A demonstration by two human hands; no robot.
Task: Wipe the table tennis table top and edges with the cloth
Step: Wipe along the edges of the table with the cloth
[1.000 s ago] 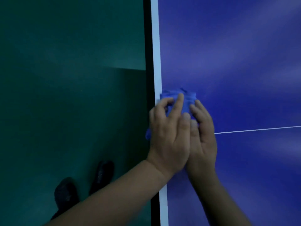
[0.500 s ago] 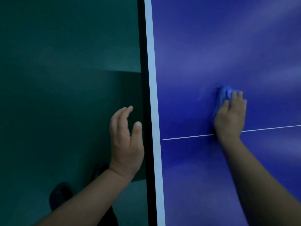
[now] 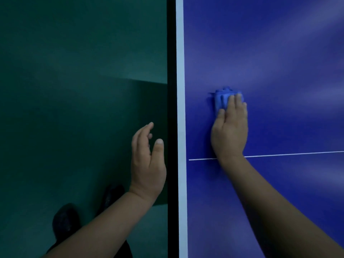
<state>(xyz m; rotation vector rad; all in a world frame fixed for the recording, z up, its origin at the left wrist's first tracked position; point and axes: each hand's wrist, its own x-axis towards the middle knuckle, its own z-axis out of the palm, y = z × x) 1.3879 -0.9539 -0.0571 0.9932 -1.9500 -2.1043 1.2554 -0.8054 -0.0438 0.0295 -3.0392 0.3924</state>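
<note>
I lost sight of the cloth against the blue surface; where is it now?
In the head view, the cloth lies on the blue table top, under the right hand, right of the white edge stripe.

Soft crumpled blue cloth (image 3: 222,100) on the smooth, faintly sheened blue table top (image 3: 270,53); matt green floor (image 3: 74,90).
</note>
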